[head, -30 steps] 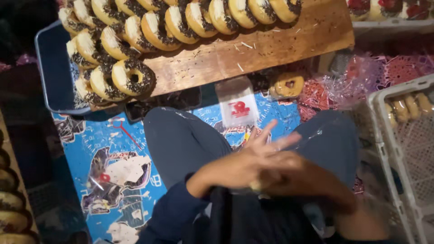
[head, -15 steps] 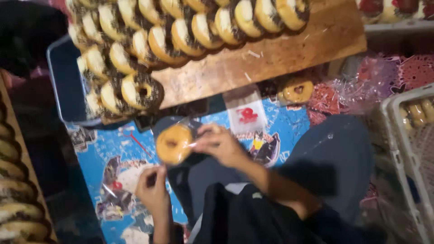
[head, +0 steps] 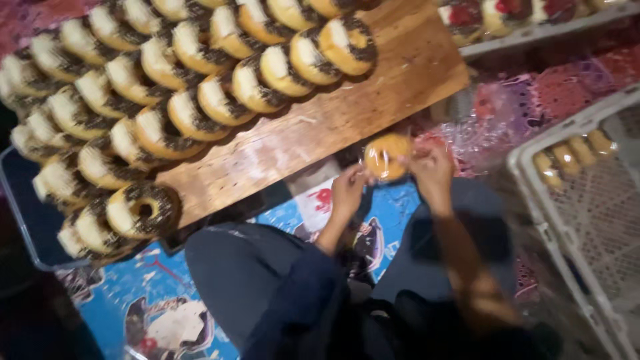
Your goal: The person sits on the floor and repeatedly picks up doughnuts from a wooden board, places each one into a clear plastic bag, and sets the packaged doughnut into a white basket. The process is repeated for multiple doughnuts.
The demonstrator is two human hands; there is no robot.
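Golden round doughnut in clear plastic wrap (head: 387, 157) being pinched flat-faced between both hands just below the brown wooden board (head: 320, 127), left hand (head: 349, 190) gripping at seven o'clock, right hand (head: 433, 170) gripping at three o'clock, equally near.

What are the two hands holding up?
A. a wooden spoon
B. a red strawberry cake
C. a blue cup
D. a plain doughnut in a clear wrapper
D: the left hand and the right hand grip either side of a plain golden doughnut in a shiny clear wrapper, just below the wooden board lined with chocolate-sprinkled doughnuts.
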